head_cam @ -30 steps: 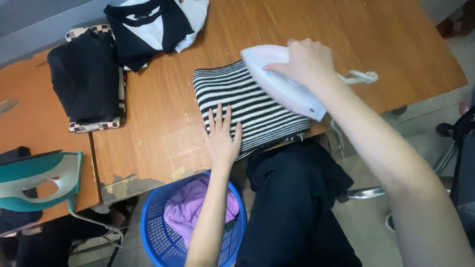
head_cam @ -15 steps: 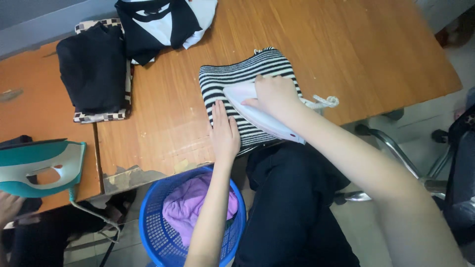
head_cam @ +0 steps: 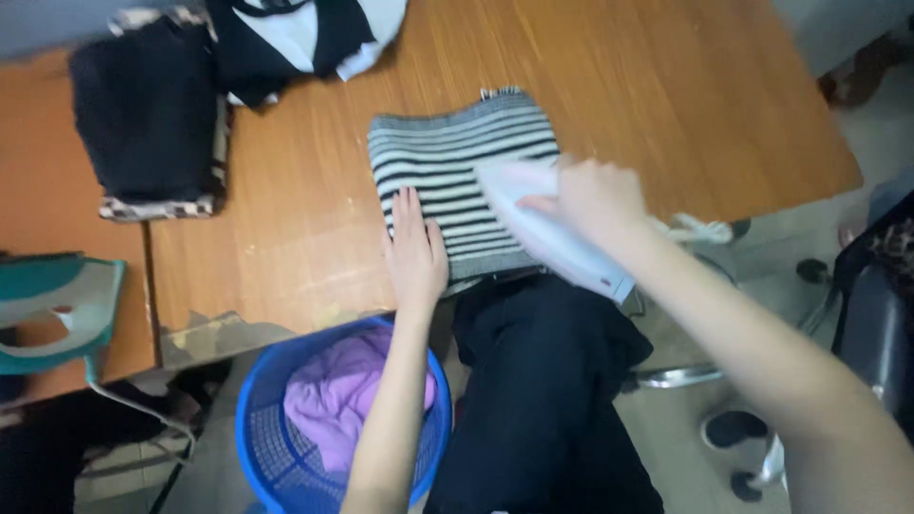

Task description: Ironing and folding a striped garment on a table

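1. Right hand: clenched around the handle of one white iron, which sits on the striped cloth, at its 4 o'clock part.
2. Left hand: flat, fingers spread, grasping nothing; palm pressed on the cloth's 8 o'clock corner and the table edge.
3. Striped cloth: one, folded, black and white, lying on the wooden table near its front edge, roughly frame centre.
4. Irons: two total. Second one is teal, at 9 o'clock of the frame, on the neighbouring orange table, untouched.
5. Black folded garment: one, at 10 o'clock, on a checkered pad.
6. Black-and-white garment: one pile, at 11 o'clock, top edge of frame.
7. Blue basket: one, at 7 o'clock, below the table, holding one purple cloth.
8. Dark fabric hangs just under the table edge at 6 o'clock; whether it's clothing or laundry, cannot tell.
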